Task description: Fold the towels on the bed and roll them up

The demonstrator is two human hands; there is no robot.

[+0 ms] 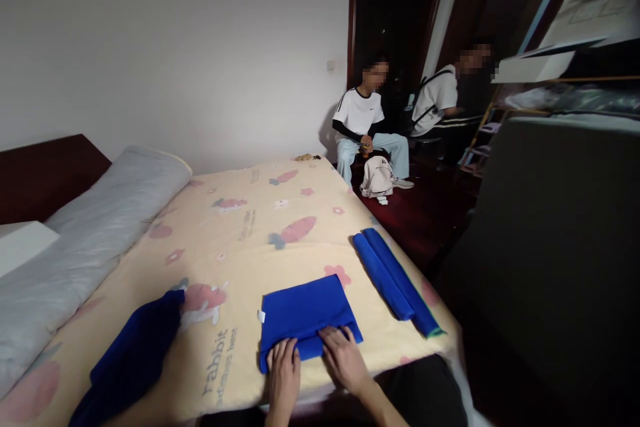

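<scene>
A blue cloth [305, 310] lies folded flat near the front edge of the bed, with a small white tag on its left side. Its near edge is turned over. My left hand [284, 364] presses on the near left part of that fold, fingers bent close together. On the fold's right part rests my right hand [345, 355], its fingers curled over the cloth. Two rolled blue cloths [383, 274] lie side by side to the right, one with a green edge. Another blue cloth [137, 354] is crumpled at the left.
The bed [240, 214] has a patterned yellow sheet. A grey rolled bedding piece [115, 207] runs along its left side. Beyond the bed sit two people [360, 114], with a pale backpack [379, 177] on the floor. A large dark panel [555, 247] stands at the right.
</scene>
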